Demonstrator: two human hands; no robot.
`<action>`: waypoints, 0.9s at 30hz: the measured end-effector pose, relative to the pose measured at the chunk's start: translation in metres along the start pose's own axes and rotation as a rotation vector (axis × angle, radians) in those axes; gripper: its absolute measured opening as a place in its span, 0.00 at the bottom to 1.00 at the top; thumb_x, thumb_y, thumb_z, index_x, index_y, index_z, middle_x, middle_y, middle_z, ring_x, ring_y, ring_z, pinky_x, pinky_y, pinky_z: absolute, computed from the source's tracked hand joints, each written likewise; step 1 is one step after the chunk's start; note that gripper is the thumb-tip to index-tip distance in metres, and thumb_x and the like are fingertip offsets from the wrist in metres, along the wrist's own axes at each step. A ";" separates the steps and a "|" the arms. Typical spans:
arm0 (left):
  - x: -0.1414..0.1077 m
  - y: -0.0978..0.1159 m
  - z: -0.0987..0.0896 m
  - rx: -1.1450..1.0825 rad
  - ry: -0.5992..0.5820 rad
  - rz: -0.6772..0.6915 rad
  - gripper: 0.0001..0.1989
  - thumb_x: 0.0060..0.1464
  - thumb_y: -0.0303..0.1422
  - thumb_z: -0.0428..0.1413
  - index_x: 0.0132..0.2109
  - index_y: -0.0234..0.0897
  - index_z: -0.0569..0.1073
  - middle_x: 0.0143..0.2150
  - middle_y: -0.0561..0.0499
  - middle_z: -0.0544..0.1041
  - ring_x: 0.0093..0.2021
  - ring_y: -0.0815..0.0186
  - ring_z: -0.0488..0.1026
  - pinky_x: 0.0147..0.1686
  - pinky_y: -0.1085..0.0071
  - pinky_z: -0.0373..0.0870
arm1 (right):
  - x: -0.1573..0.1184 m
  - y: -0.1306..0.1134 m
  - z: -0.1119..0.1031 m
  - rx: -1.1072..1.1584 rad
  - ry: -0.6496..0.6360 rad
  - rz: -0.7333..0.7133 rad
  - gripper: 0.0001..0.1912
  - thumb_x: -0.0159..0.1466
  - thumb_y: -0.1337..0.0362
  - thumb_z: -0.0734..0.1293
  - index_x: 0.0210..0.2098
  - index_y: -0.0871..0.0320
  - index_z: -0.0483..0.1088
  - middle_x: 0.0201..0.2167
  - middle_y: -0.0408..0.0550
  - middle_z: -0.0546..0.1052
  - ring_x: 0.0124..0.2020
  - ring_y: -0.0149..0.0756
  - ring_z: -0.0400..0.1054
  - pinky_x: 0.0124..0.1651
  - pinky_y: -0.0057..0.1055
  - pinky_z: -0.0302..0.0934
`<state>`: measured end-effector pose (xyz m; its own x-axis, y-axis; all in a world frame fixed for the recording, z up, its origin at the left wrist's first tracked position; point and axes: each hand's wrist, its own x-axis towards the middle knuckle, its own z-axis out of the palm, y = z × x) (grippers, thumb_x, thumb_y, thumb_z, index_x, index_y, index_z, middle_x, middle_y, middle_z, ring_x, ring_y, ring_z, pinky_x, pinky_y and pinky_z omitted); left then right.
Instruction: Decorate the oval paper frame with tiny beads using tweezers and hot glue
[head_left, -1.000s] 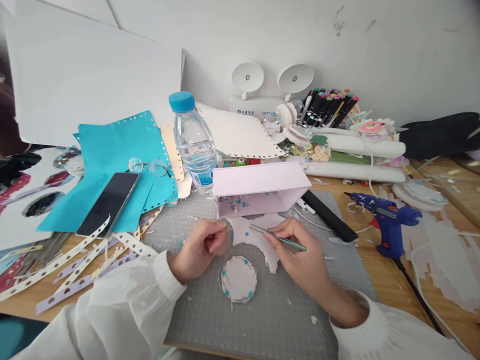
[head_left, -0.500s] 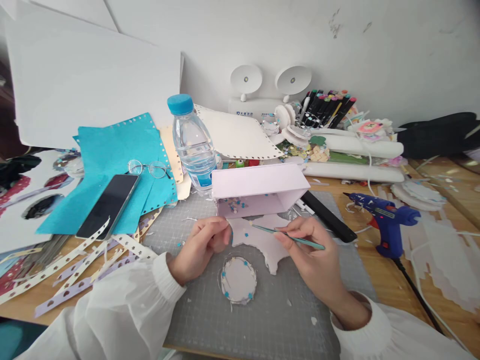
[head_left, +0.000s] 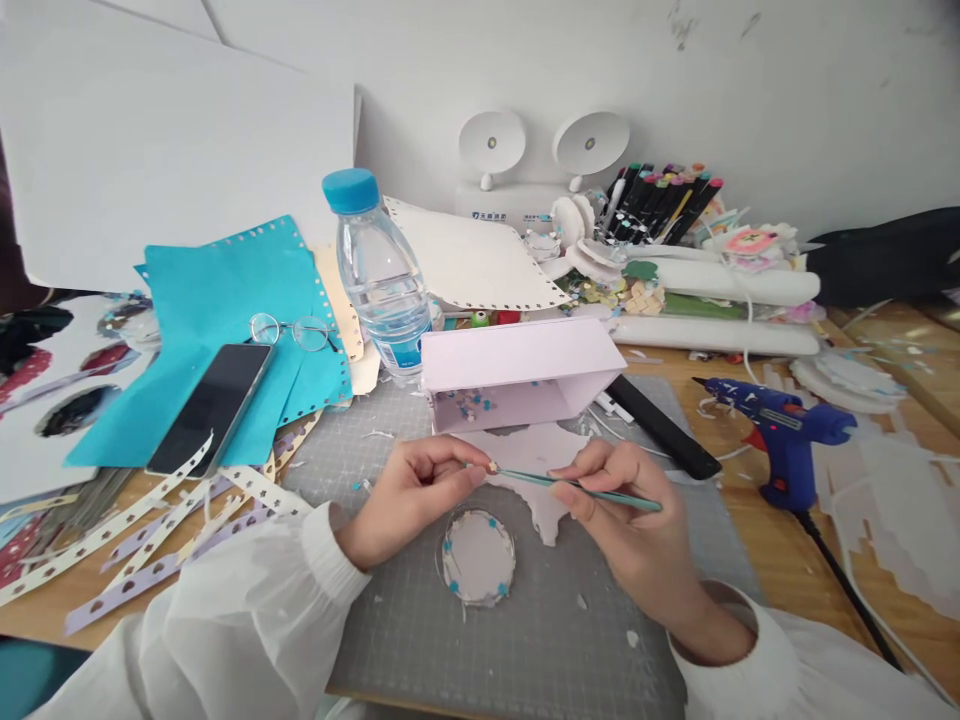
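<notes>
My right hand (head_left: 637, 510) grips a pair of slim teal tweezers (head_left: 600, 494), pointing left. At their tip is a tiny pale flower-shaped piece (head_left: 493, 467). My left hand (head_left: 420, 490) meets the tip with thumb and forefinger pinched; what lies between them is too small to make out. Below them on the grey cutting mat (head_left: 555, 640) lies a round white disc (head_left: 480, 556), ringed with fine wire and small blue pieces. A torn-edged white paper (head_left: 544, 505) lies behind the tweezers. Beyond it an open pale box (head_left: 525, 360) on its side holds loose blue and pale bits.
A water bottle (head_left: 381, 280) stands behind the box. Left are a phone (head_left: 214, 405), glasses (head_left: 292, 331), blue sheets (head_left: 225, 290) and punched paper strips (head_left: 135, 540). Right are a black bar-shaped object (head_left: 664, 425) and a blue glue gun (head_left: 787, 430) with its cord.
My left hand has moved right and its thumb and forefinger have come to the tweezers' tip. The tweezers' tip has shifted slightly left and down. The disc stays on the mat.
</notes>
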<state>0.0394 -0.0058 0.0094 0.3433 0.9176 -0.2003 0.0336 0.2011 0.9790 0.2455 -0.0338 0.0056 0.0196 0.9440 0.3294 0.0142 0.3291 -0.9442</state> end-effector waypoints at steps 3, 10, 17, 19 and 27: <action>0.000 0.000 0.000 0.002 -0.017 -0.012 0.16 0.50 0.42 0.60 0.36 0.30 0.76 0.15 0.61 0.54 0.18 0.75 0.46 0.19 0.75 0.43 | -0.001 0.000 -0.001 -0.009 0.001 0.012 0.12 0.59 0.72 0.69 0.27 0.55 0.62 0.27 0.41 0.71 0.34 0.29 0.72 0.34 0.23 0.67; 0.002 0.003 0.002 0.011 -0.009 0.000 0.15 0.50 0.40 0.61 0.33 0.30 0.75 0.14 0.62 0.52 0.17 0.77 0.44 0.17 0.75 0.42 | -0.001 -0.003 0.001 -0.028 -0.016 -0.040 0.10 0.58 0.74 0.69 0.27 0.55 0.64 0.27 0.42 0.72 0.32 0.32 0.73 0.34 0.29 0.69; 0.001 0.004 0.003 0.006 0.003 0.038 0.13 0.51 0.39 0.61 0.33 0.31 0.75 0.14 0.63 0.50 0.16 0.77 0.44 0.17 0.76 0.43 | -0.002 0.004 -0.001 0.054 0.018 0.042 0.10 0.59 0.67 0.70 0.28 0.55 0.63 0.28 0.44 0.71 0.33 0.34 0.71 0.34 0.33 0.69; 0.000 0.005 0.003 0.009 -0.003 0.045 0.13 0.51 0.39 0.61 0.33 0.31 0.75 0.14 0.63 0.50 0.16 0.77 0.45 0.17 0.76 0.44 | -0.004 0.006 -0.002 0.073 0.023 0.071 0.10 0.59 0.67 0.70 0.29 0.55 0.63 0.29 0.43 0.70 0.34 0.33 0.71 0.35 0.32 0.69; -0.002 -0.001 0.002 0.033 -0.055 0.067 0.11 0.51 0.36 0.60 0.34 0.30 0.76 0.15 0.63 0.48 0.17 0.76 0.45 0.18 0.76 0.47 | -0.004 0.006 -0.002 0.080 0.005 0.125 0.11 0.58 0.67 0.71 0.28 0.55 0.62 0.29 0.42 0.70 0.33 0.32 0.70 0.34 0.30 0.66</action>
<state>0.0403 -0.0079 0.0090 0.3971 0.9082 -0.1323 0.0396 0.1270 0.9911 0.2478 -0.0361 -0.0011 0.0216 0.9778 0.2085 -0.0686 0.2095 -0.9754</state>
